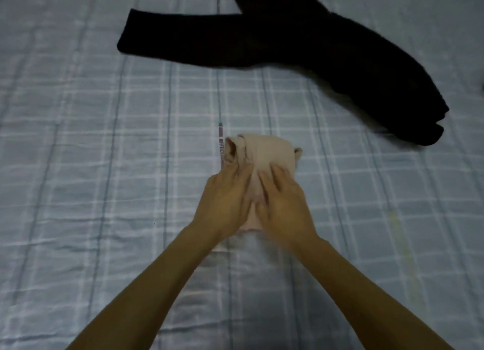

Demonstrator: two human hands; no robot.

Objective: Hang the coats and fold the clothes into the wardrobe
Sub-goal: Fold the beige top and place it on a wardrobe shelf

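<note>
Two bare forearms reach in from the bottom edge of the view and run up toward the middle of a bed covered in a pale blue sheet crossed with white and darker blue check lines. The sheet is lightly creased, and a faint yellowish mark shows on it to the right of the arms.

The left hand and the right hand lie side by side, almost touching, palms down on a small pink garment. Both hands are spread fairly flat, fingers extended and slightly apart, pressing on the cloth rather than closing around it. The left hand's fingertips reach onto the bunched left part of the garment, and the right hand's fingers lie across its middle. Whether any finger is tucked under a fold cannot be told.

The pink garment sits on the bed near the centre of the view, folded into a compact bundle. Its near end shows as a narrow strip between the two wrists, and its far end pokes out beyond the fingertips as a rounded, rolled edge. Just beside its left edge lies a thin strip with purple print, pointing away from the person.

Farther off, well apart from the bundle, a black garment is spread on the bed. One long part stretches to the left, another runs down to the right, and its top goes out of view at the upper edge.
</note>
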